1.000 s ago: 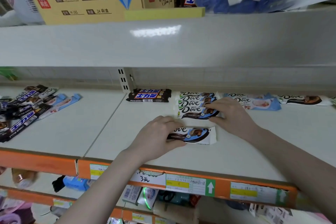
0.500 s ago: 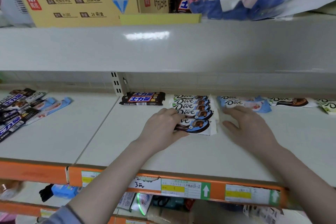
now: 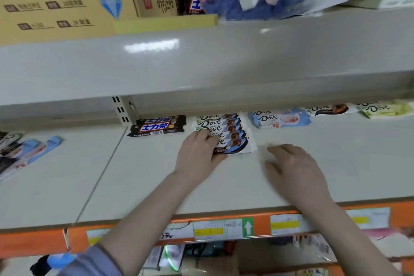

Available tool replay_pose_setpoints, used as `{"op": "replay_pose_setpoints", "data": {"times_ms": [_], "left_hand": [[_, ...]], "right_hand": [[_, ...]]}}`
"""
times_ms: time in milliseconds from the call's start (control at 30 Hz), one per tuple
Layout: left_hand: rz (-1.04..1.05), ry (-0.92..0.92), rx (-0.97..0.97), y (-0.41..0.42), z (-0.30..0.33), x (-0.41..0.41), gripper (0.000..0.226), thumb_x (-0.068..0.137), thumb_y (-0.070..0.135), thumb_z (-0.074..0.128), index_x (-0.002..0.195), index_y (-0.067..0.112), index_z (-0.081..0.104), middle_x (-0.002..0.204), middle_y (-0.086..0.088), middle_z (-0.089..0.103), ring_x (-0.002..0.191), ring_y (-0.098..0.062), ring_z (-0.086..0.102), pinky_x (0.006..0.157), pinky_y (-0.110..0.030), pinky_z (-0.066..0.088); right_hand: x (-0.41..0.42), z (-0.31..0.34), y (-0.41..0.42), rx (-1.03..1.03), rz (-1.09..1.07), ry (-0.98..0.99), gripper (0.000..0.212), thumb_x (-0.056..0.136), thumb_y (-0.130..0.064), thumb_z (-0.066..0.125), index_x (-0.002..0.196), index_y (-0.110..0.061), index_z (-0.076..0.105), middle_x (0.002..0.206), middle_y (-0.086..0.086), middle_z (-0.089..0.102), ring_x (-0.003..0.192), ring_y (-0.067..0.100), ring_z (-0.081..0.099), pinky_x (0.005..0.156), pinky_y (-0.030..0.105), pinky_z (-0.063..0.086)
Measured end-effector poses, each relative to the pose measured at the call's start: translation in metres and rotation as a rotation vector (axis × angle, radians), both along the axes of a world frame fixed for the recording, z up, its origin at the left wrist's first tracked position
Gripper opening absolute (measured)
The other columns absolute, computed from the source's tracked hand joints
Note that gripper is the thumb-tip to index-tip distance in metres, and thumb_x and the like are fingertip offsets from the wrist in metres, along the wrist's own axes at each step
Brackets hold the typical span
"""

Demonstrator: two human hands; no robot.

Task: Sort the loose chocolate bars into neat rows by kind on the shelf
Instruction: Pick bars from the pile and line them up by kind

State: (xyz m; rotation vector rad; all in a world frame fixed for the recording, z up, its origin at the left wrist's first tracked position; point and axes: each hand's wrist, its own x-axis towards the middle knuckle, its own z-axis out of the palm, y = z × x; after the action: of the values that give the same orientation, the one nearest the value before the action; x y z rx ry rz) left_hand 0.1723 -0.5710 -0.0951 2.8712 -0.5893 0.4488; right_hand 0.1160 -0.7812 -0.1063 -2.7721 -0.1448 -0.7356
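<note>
i see my left hand [image 3: 198,154] on the near left end of the row of white and blue dove bars [image 3: 224,133], which lie overlapping on the shelf [image 3: 336,163], running from the back wall toward me. the fingers [image 3: 202,139] are curled over the top of the nearest bar [image 3: 235,149] and the thumb sits under its front edge, so the hand is pinching that bar's left end. my right hand [image 3: 295,170] lies palm down on the bare shelf just right of the row, apart from it; its fingers are relaxed, slightly spread, and hold nothing. left of the row, two black bars [image 3: 158,126] with blue lettering sit side by side at the back. right of the row lie light blue dove bars [image 3: 280,119], then a dark dove bar [image 3: 331,109], then a pale green one [image 3: 385,108]. on the next shelf section to the left a loose heap of mixed bars [image 3: 26,152] lies fanned out. above, a cardboard box [image 3: 78,4] stands on the upper shelf.
</note>
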Motion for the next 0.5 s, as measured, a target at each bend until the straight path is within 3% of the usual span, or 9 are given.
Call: {"op": "replay_pose_setpoints", "data": {"times_ms": [233, 500], "left_hand": [[0.068, -0.090, 0.021, 0.014, 0.005, -0.027, 0.053, 0.079, 0.048, 0.044, 0.106, 0.009, 0.067, 0.098, -0.010, 0.066, 0.089, -0.031, 0.061, 0.085, -0.039, 0.050], [0.533, -0.084, -0.009, 0.087, 0.006, -0.096, 0.055, 0.079, 0.048, 0.047, 0.106, 0.004, 0.066, 0.100, -0.017, 0.066, 0.093, -0.038, 0.062, 0.085, -0.046, 0.052]], "right_hand": [[-0.025, 0.008, 0.022, -0.026, -0.086, 0.033, 0.028, 0.063, -0.009, 0.078, 0.088, -0.002, 0.068, 0.079, 0.016, 0.068, 0.068, 0.037, 0.062, 0.060, 0.039, 0.052], [-0.020, 0.019, 0.096, -0.060, 0.099, 0.098, 0.041, 0.068, -0.021, 0.076, 0.102, -0.002, 0.066, 0.096, 0.018, 0.068, 0.092, 0.036, 0.064, 0.080, 0.044, 0.053]]}}
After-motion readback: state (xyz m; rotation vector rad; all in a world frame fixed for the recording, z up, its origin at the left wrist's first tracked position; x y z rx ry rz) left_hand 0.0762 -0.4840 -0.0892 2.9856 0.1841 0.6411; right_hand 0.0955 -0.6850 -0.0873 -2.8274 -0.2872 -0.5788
